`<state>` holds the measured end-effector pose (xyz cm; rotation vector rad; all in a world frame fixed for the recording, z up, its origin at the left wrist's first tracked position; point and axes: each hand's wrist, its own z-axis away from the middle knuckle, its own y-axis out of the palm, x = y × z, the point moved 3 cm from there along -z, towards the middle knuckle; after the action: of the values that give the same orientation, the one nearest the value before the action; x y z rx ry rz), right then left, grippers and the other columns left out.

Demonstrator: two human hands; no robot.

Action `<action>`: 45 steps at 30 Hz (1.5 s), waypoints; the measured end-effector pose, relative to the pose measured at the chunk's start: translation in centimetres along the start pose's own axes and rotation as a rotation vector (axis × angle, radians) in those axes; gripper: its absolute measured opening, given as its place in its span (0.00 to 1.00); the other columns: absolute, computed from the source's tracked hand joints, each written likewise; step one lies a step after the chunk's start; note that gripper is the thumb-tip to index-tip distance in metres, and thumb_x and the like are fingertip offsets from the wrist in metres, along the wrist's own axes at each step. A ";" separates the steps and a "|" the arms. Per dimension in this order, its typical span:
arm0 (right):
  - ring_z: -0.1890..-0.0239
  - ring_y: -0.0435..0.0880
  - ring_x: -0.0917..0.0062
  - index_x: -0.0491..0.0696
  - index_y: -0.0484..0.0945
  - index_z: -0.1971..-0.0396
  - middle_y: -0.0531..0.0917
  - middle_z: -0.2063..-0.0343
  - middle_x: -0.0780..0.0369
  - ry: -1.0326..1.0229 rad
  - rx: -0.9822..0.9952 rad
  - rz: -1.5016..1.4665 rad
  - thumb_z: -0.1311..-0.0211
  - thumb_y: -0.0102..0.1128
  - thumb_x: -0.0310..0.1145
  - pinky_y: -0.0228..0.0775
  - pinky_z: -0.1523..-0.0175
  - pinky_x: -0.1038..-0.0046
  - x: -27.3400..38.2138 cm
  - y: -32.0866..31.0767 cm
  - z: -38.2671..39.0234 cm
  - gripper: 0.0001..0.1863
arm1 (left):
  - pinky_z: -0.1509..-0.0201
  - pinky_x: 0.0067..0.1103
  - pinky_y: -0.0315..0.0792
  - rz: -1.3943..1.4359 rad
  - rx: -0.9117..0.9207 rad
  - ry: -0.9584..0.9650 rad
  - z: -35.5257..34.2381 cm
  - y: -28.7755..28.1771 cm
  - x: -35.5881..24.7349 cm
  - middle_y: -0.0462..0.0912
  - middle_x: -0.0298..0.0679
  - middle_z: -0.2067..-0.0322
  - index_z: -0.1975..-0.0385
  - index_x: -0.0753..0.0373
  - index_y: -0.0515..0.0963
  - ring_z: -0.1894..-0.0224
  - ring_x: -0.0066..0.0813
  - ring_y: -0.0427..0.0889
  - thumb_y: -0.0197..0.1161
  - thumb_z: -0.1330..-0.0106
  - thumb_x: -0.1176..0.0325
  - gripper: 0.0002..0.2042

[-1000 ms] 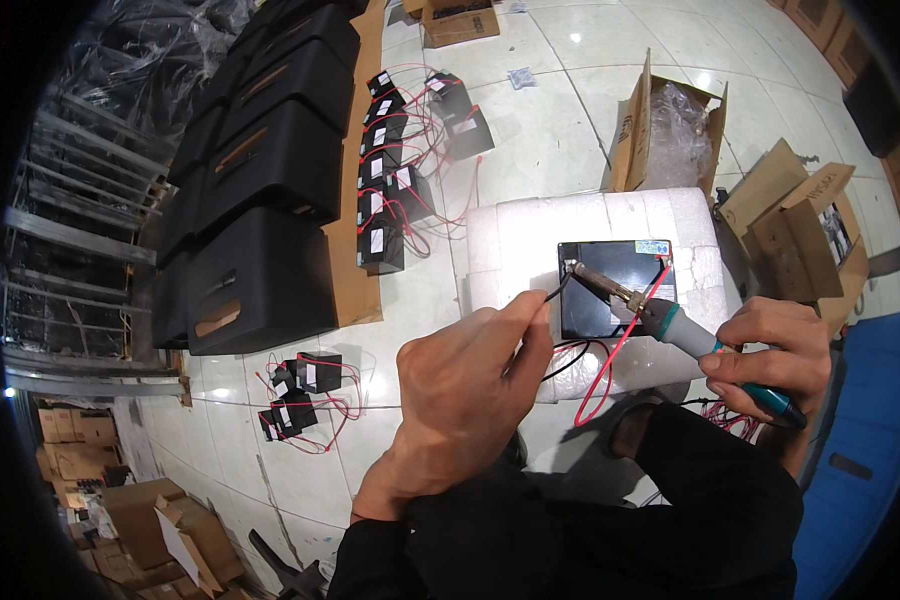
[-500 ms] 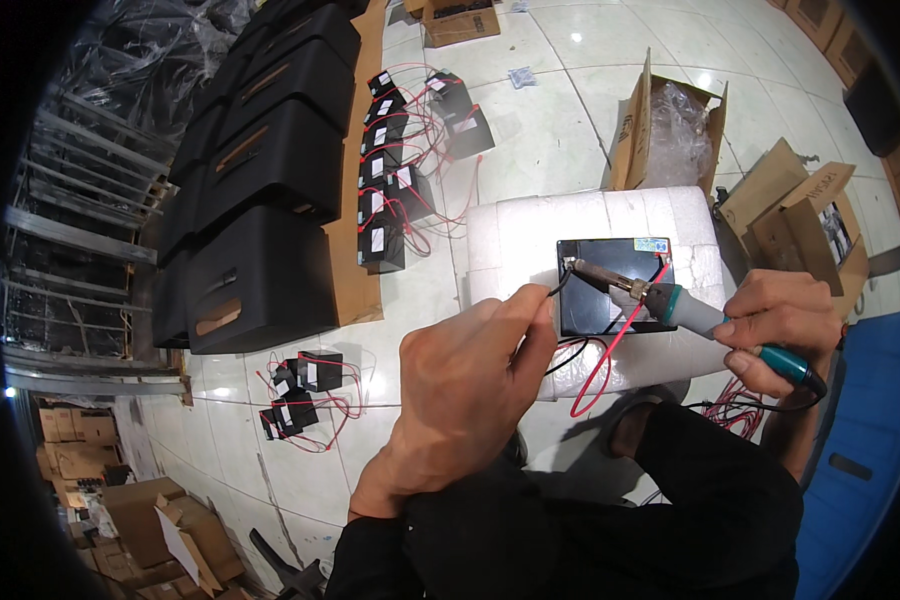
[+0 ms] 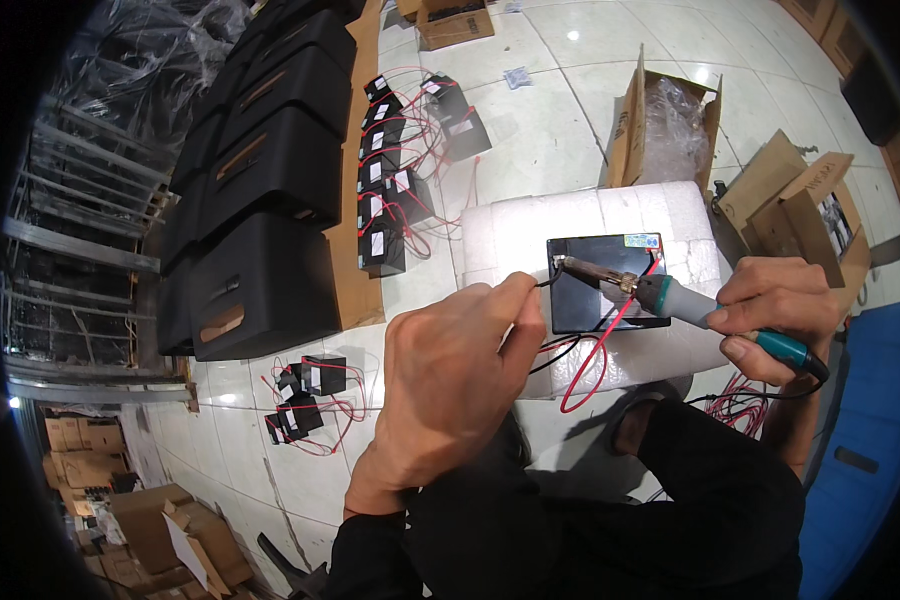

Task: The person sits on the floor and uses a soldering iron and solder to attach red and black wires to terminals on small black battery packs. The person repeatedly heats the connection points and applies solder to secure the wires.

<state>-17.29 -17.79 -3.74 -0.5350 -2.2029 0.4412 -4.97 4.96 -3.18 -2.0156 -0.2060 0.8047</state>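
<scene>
A black box-shaped battery (image 3: 578, 305) lies on a white foam block (image 3: 500, 225). My right hand (image 3: 778, 315) is closed around the grey and green handle of a soldering iron (image 3: 688, 303). The iron's tip reaches across the battery to the terminal at its far left corner. Between the thumb and forefinger of my left hand (image 3: 460, 365) is pinched a black wire (image 3: 548, 282), its end at that same terminal. From the terminal at the far right corner, a red wire (image 3: 600, 375) loops over the near edge of the battery.
Several small batteries with red wires (image 3: 378, 205) stand in rows on the tiled floor, with another group (image 3: 310, 385) nearer. Large black cases (image 3: 270, 290) line the left. Cardboard boxes (image 3: 630, 135) stand beyond the foam; a blue panel (image 3: 865, 400) is at right.
The whole view has shifted slightly. The iron's tip stays at the same terminal, and both hands keep their grips.
</scene>
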 end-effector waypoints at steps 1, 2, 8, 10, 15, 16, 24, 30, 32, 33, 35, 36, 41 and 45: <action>0.80 0.83 0.69 0.36 0.84 0.72 0.82 0.80 0.52 0.000 -0.005 0.001 0.58 0.65 0.24 0.73 0.77 0.74 0.0 0.0 0.0 0.11 | 0.78 0.30 0.68 -0.009 -0.007 0.002 0.0 0.0 0.1 0.72 0.39 0.84 0.68 0.63 0.78 0.82 0.39 0.74 0.62 0.37 0.71 0.03; 0.80 0.83 0.69 0.36 0.84 0.72 0.82 0.80 0.52 -0.001 -0.010 0.001 0.58 0.65 0.24 0.73 0.77 0.74 0.0 0.0 0.0 0.11 | 0.78 0.30 0.68 -0.018 -0.015 0.004 0.0 0.1 0.1 0.72 0.39 0.84 0.68 0.62 0.79 0.82 0.39 0.74 0.63 0.38 0.71 0.03; 0.80 0.83 0.70 0.36 0.84 0.72 0.82 0.81 0.52 0.006 -0.019 -0.006 0.60 0.65 0.24 0.73 0.77 0.74 0.0 0.1 0.1 0.11 | 0.78 0.30 0.68 -0.131 -0.040 0.060 0.0 0.3 0.1 0.71 0.38 0.79 0.62 0.58 0.81 0.81 0.37 0.75 0.65 0.41 0.70 0.08; 0.80 0.83 0.70 0.36 0.84 0.72 0.82 0.81 0.52 0.007 -0.021 -0.010 0.60 0.65 0.23 0.73 0.77 0.75 0.0 0.1 0.1 0.11 | 0.78 0.25 0.66 -0.133 -0.058 0.068 -0.2 0.5 0.0 0.73 0.37 0.81 0.62 0.60 0.84 0.82 0.32 0.73 0.67 0.43 0.74 0.09; 0.80 0.83 0.70 0.36 0.85 0.72 0.82 0.81 0.52 0.006 -0.031 -0.018 0.60 0.65 0.23 0.73 0.77 0.75 -0.2 0.1 0.2 0.11 | 0.78 0.24 0.63 -0.131 -0.013 0.044 -0.6 0.4 0.0 0.72 0.38 0.82 0.64 0.61 0.86 0.84 0.30 0.70 0.67 0.42 0.74 0.08; 0.80 0.84 0.70 0.36 0.85 0.72 0.82 0.81 0.52 0.009 -0.031 -0.018 0.60 0.65 0.23 0.73 0.77 0.75 -0.2 0.1 0.2 0.11 | 0.79 0.25 0.63 -0.120 -0.009 0.049 -0.7 0.4 0.1 0.71 0.38 0.82 0.64 0.61 0.86 0.84 0.30 0.70 0.67 0.42 0.74 0.07; 0.80 0.83 0.71 0.38 0.85 0.72 0.82 0.80 0.53 0.011 -0.018 0.003 0.59 0.66 0.24 0.73 0.77 0.75 -0.1 0.1 0.2 0.10 | 0.78 0.27 0.61 -0.120 0.027 0.029 -0.6 0.5 0.1 0.67 0.38 0.83 0.64 0.60 0.85 0.84 0.31 0.67 0.66 0.40 0.72 0.07; 0.80 0.83 0.72 0.42 0.85 0.73 0.81 0.80 0.56 0.010 0.051 0.063 0.58 0.68 0.26 0.72 0.77 0.75 0.6 -0.1 -0.4 0.09 | 0.78 0.27 0.60 -0.126 0.042 0.025 -0.5 0.6 0.1 0.66 0.38 0.83 0.62 0.59 0.85 0.84 0.32 0.67 0.65 0.39 0.72 0.07; 0.79 0.83 0.72 0.42 0.86 0.73 0.81 0.80 0.57 0.015 0.076 0.067 0.59 0.69 0.26 0.72 0.76 0.75 0.7 -0.2 -0.6 0.09 | 0.78 0.27 0.61 -0.122 0.031 0.030 -0.4 0.6 0.1 0.67 0.38 0.83 0.62 0.59 0.85 0.84 0.32 0.67 0.65 0.39 0.72 0.07; 0.79 0.83 0.72 0.42 0.86 0.74 0.81 0.79 0.57 0.021 0.091 0.073 0.59 0.70 0.26 0.72 0.76 0.75 0.7 -0.3 -0.7 0.09 | 0.78 0.27 0.61 -0.112 0.028 0.026 -0.4 0.7 0.1 0.67 0.38 0.83 0.62 0.60 0.85 0.84 0.32 0.67 0.65 0.39 0.72 0.07; 0.79 0.83 0.73 0.43 0.86 0.74 0.81 0.79 0.57 0.008 0.099 0.080 0.60 0.71 0.27 0.72 0.75 0.75 0.7 -0.3 -0.8 0.09 | 0.78 0.27 0.61 -0.091 0.021 0.019 -0.4 0.6 0.2 0.67 0.38 0.83 0.62 0.60 0.85 0.83 0.32 0.68 0.66 0.39 0.72 0.07; 0.79 0.83 0.73 0.43 0.86 0.73 0.82 0.79 0.57 0.003 0.102 0.083 0.60 0.71 0.27 0.72 0.75 0.75 0.7 -0.3 -0.8 0.09 | 0.78 0.27 0.61 -0.091 0.022 0.018 -0.3 0.6 0.2 0.67 0.38 0.83 0.62 0.60 0.85 0.83 0.32 0.68 0.66 0.39 0.73 0.07; 0.78 0.84 0.72 0.44 0.86 0.73 0.82 0.79 0.56 0.011 0.122 0.092 0.61 0.72 0.27 0.73 0.75 0.75 0.8 -0.3 -0.7 0.10 | 0.78 0.27 0.62 -0.069 0.013 0.022 -0.1 0.6 0.1 0.67 0.38 0.83 0.62 0.61 0.84 0.83 0.32 0.69 0.66 0.40 0.74 0.07; 0.78 0.84 0.72 0.44 0.86 0.73 0.82 0.79 0.56 0.018 0.123 0.093 0.61 0.72 0.27 0.73 0.75 0.75 0.8 -0.2 -0.7 0.10 | 0.78 0.27 0.63 -0.051 0.015 0.017 -0.1 0.6 0.2 0.67 0.38 0.83 0.62 0.61 0.84 0.83 0.32 0.69 0.66 0.40 0.74 0.07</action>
<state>-17.27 -17.49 -2.68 -0.5744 -2.1238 0.6150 -4.86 4.61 -3.70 -1.9940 -0.2400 0.7549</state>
